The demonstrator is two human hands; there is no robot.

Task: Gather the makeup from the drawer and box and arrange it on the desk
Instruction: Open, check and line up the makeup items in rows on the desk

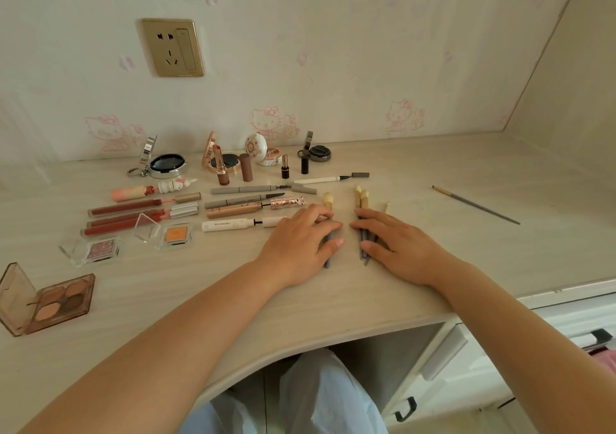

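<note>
Left hand (pixel 301 233) flat on one makeup brush (pixel 328 226); right hand (pixel 393 243) flat on brush cluster (pixel 363 220), table (pixel 233 277).

The desk (pixel 433 173) is pale beige with a faint wood grain. The far wall (pixel 333 50) is cream, printed with pink cartoon cats and pale lilac flowers, and carries a gold socket plate (pixel 171 47). At near left the eyeshadow palette (pixel 56 300) is translucent brown with tan and dark brown pans. The lip gloss tubes (pixel 133 215) are deep red with silver caps. The sponge applicators (pixel 361 200) have yellow tips and grey handles.
</note>
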